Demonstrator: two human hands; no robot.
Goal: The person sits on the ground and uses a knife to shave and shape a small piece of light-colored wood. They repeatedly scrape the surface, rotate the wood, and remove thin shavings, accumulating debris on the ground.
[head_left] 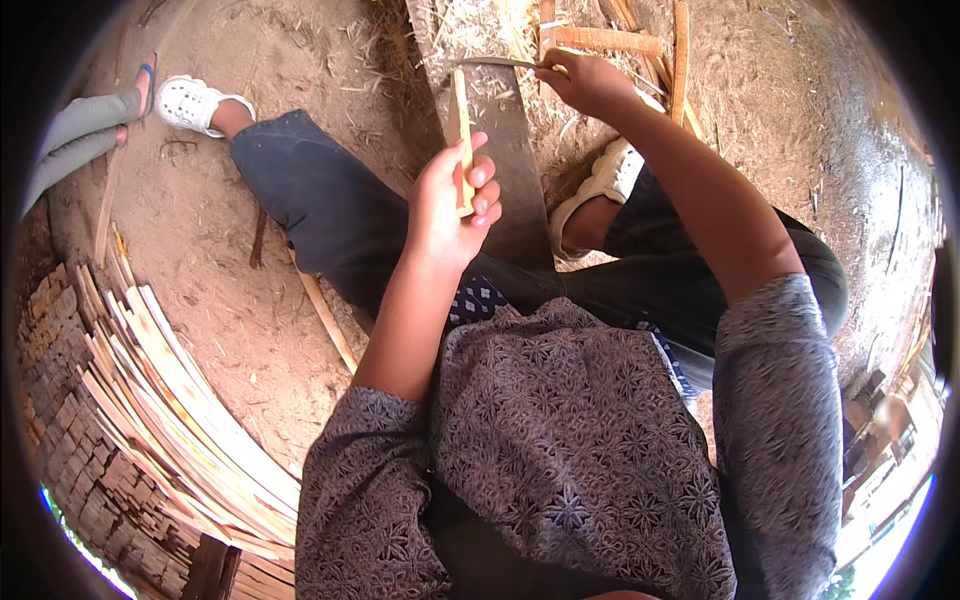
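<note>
My left hand (458, 192) is closed around the lower part of a short, pale wooden stick (461, 120), which points away from me over a plank. In my right hand (588, 82) is the handle of a knife (497, 62). Its thin, dark, slightly curved blade reaches left across the plank, close to the stick's far tip. Whether blade and stick touch, I cannot tell. Between my legs lies the wide grey-brown plank (505, 150), running away from me with wood shavings (465, 18) over its far end.
Loose wooden pieces (610, 40) lie beyond my right hand. Long pale strips (185, 390) and stacked small blocks (75, 440) fill the lower left. My white clogs (190, 104) rest on the dirt floor. Another person's legs (85, 130) show at the far left.
</note>
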